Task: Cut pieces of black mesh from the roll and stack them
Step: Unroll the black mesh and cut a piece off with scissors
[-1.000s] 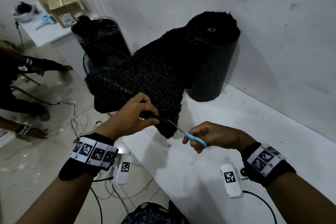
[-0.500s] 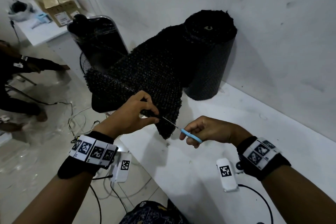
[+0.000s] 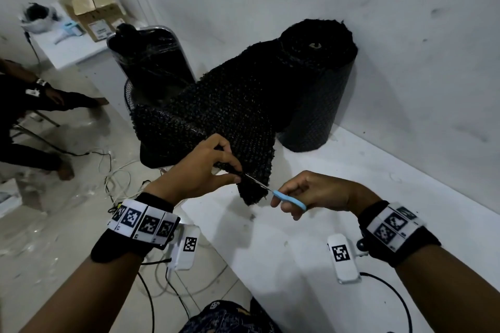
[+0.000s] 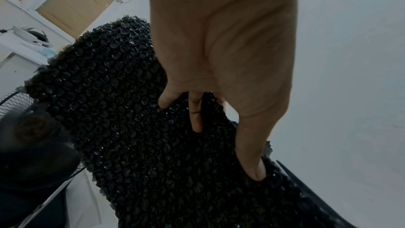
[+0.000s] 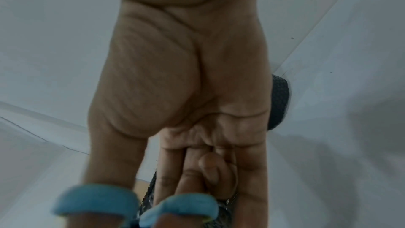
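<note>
Since a second ago, both of my hands have edged a little toward the upper left of the frame and the scissors (image 3: 281, 195) have slid deeper into the mesh (image 3: 230, 113); the blades now reach right up to my left thumb. My left hand (image 3: 201, 170) pinches the lower edge of the mesh sheet at the middle of the head view, thumb and forefinger pressed together on it. From the left wrist view the thumb lies on the bumpy black surface while two fingers (image 4: 196, 115) press into a fold of it. My right hand (image 3: 313, 192) grips the blue scissor handles, the fingers curled through the loops; in the right wrist view the loops (image 5: 136, 207) sit blurred at the bottom of the frame and I cannot tell there how far the blades are parted. The blades point up and left into the hanging corner of the sheet.

The mesh runs from the roll (image 3: 316, 84), which stands upright on the white tabletop (image 3: 297, 238) against the wall in the upper right, and drapes down toward my hands. Behind it, upper left of centre, stands a black wrapped chair back (image 3: 151, 62). Cardboard boxes (image 3: 92, 11) sit on a far table in the upper left corner, and another person's arm (image 3: 54, 97) shows at the left edge
</note>
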The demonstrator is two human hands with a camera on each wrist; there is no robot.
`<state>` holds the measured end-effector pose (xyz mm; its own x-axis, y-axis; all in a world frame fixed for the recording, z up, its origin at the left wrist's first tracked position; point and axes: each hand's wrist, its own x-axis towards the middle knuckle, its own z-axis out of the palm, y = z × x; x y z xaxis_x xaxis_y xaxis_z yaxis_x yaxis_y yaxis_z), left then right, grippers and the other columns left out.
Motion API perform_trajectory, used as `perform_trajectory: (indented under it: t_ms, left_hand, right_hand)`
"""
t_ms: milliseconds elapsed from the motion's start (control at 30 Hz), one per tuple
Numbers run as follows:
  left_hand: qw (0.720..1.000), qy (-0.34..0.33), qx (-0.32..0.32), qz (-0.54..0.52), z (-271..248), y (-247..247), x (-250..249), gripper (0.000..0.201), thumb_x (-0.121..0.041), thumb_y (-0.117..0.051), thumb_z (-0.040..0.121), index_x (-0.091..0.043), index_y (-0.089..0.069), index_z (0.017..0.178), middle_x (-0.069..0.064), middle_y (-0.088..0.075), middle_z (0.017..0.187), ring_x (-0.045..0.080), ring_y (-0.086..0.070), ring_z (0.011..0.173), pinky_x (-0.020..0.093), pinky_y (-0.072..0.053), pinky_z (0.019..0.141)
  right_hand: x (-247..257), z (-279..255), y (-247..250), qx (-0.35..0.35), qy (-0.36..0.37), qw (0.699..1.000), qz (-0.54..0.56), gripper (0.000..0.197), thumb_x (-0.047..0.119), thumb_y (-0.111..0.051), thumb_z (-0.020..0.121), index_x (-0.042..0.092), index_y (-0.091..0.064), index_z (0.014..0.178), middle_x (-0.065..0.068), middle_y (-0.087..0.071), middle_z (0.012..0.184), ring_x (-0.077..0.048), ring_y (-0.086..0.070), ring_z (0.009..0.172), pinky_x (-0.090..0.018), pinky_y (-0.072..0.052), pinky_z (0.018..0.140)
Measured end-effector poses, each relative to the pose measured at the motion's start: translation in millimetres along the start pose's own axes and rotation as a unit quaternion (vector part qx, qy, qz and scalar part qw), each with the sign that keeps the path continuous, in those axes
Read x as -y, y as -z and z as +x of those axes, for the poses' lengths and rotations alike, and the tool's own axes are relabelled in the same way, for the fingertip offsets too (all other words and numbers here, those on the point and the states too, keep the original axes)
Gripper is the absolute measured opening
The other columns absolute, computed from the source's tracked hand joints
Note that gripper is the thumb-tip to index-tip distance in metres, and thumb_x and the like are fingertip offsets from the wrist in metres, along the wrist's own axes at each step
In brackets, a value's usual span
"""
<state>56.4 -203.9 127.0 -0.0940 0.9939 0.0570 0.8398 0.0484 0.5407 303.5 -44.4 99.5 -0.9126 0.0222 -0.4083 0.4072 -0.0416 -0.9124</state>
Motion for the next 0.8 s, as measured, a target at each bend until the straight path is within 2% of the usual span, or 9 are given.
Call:
perform_trajectory:
  t_ms: [100, 200, 300, 400, 500, 567, 667, 733, 800]
  left_hand:
    - [1.0, -0.002, 0.004, 0.004, 0.8, 0.4, -1.6, 0.018, -0.039, -0.082, 0.078, -0.035, -0.076, 0.095, -0.01, -0.045, 0.107, 0.012, -0.052, 0.103, 0.025, -0.048, 0.091]
    - [1.0, 0.001, 0.001, 0.01, 2.3, 0.9, -3.0, 0.02, -0.039, -0.082, 0.077, -0.034, -0.076, 0.096, -0.01, -0.045, 0.107, 0.012, -0.051, 0.104, 0.026, -0.048, 0.091]
    - [1.0, -0.001, -0.005, 0.003, 2.7, 2.2, -3.0, 0.019, -0.039, -0.081, 0.078, -0.036, -0.076, 0.096, -0.01, -0.045, 0.107, 0.01, -0.051, 0.104, 0.017, -0.043, 0.091]
    - [1.0, -0.003, -0.011, 0.0, 3.3, 1.4, -3.6, 0.019, -0.036, -0.082, 0.078, -0.035, -0.076, 0.096, -0.01, -0.045, 0.106, 0.008, -0.051, 0.103, 0.008, -0.038, 0.089]
    - [1.0, -0.007, -0.009, 0.007, 5.2, -0.6, -5.1, 0.019, -0.036, -0.082, 0.079, -0.034, -0.076, 0.097, -0.011, -0.044, 0.106, 0.01, -0.051, 0.103, 0.013, -0.039, 0.089]
    - [1.0, -0.01, -0.01, 0.013, 6.9, -0.4, -5.5, 0.019, -0.037, -0.082, 0.078, -0.035, -0.076, 0.097, -0.012, -0.044, 0.106, 0.011, -0.051, 0.103, 0.018, -0.042, 0.09]
    - [1.0, -0.011, -0.007, 0.011, 7.0, 0.4, -5.1, 0.02, -0.044, -0.079, 0.078, -0.037, -0.076, 0.096, -0.012, -0.044, 0.106, 0.013, -0.051, 0.103, 0.025, -0.046, 0.09]
    - [1.0, -0.014, -0.003, 0.011, 6.9, -0.9, -4.8, 0.023, -0.049, -0.076, 0.077, -0.038, -0.075, 0.097, -0.015, -0.043, 0.106, 0.013, -0.051, 0.103, 0.028, -0.047, 0.09]
    - [1.0, -0.02, -0.001, 0.015, 7.3, -3.4, -5.1, 0.021, -0.045, -0.078, 0.077, -0.038, -0.075, 0.097, -0.016, -0.042, 0.105, 0.014, -0.051, 0.101, 0.031, -0.049, 0.089]
  right_hand:
    - [6.3, 2.4, 1.7, -0.008, -0.005, 1.0, 0.0, 0.018, 0.009, -0.065, 0.093, 0.01, -0.073, 0.11, 0.006, -0.067, 0.08, -0.009, -0.061, 0.073, -0.033, -0.057, 0.083]
    - [11.4, 3.9, 3.7, -0.002, -0.001, 1.0, -0.02, 0.02, 0.006, -0.067, 0.092, 0.008, -0.072, 0.111, 0.007, -0.07, 0.081, -0.009, -0.063, 0.073, -0.03, -0.056, 0.081]
    - [11.4, 2.9, 5.5, -0.004, -0.004, 1.0, -0.03, 0.021, 0.004, -0.069, 0.09, 0.007, -0.073, 0.111, 0.004, -0.074, 0.091, -0.008, -0.065, 0.078, -0.028, -0.055, 0.078]
    - [11.0, 3.1, 7.1, -0.003, -0.004, 1.0, -0.015, 0.022, 0.01, -0.073, 0.087, 0.01, -0.075, 0.109, -0.006, -0.071, 0.096, -0.015, -0.062, 0.079, -0.029, -0.056, 0.078]
    - [14.3, 6.9, 8.0, -0.01, -0.006, 1.0, -0.004, 0.02, 0.007, -0.069, 0.09, 0.007, -0.074, 0.109, -0.004, -0.071, 0.091, -0.011, -0.062, 0.073, -0.031, -0.056, 0.08]
    - [16.6, 8.5, 7.8, -0.007, -0.001, 1.0, -0.012, 0.019, 0.005, -0.067, 0.09, 0.009, -0.075, 0.108, -0.005, -0.073, 0.097, -0.011, -0.062, 0.075, -0.03, -0.055, 0.078]
    - [17.6, 6.9, 8.0, -0.005, -0.003, 1.0, -0.029, 0.021, 0.0, -0.067, 0.09, 0.011, -0.074, 0.107, 0.001, -0.075, 0.098, -0.007, -0.066, 0.079, -0.028, -0.055, 0.078]
    - [17.4, 6.1, 8.8, -0.002, -0.006, 0.999, -0.033, 0.021, 0.004, -0.069, 0.09, 0.011, -0.075, 0.108, -0.004, -0.074, 0.102, -0.013, -0.063, 0.082, -0.029, -0.056, 0.079]
    - [18.1, 6.5, 9.2, 0.0, -0.008, 0.999, -0.033, 0.02, 0.009, -0.07, 0.09, 0.012, -0.076, 0.109, -0.01, -0.07, 0.101, -0.016, -0.06, 0.08, -0.031, -0.055, 0.08]
